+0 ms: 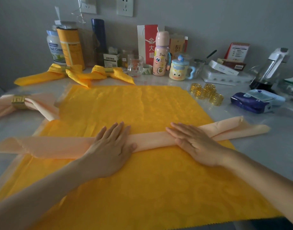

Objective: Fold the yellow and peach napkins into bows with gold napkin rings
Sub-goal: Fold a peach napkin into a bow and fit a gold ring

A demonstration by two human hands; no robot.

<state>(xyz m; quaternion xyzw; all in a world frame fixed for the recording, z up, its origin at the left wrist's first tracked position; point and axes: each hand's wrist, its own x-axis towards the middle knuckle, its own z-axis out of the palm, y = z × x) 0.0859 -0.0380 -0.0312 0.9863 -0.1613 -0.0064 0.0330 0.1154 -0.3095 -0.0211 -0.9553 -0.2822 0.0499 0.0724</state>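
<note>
Flat out, left hand (109, 146) and right hand (194, 143), fingers straight, pressing folded peach napkin (152, 138) strip, lying across spread yellow napkin (142, 188), gold napkin rings (207, 95) far right on bench (266, 146).

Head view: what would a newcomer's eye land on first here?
The big yellow napkin fills the middle, with the left hand and right hand pressed flat on a folded peach napkin lying across it. Behind, yellow bows sit left and loose gold rings right.
</note>
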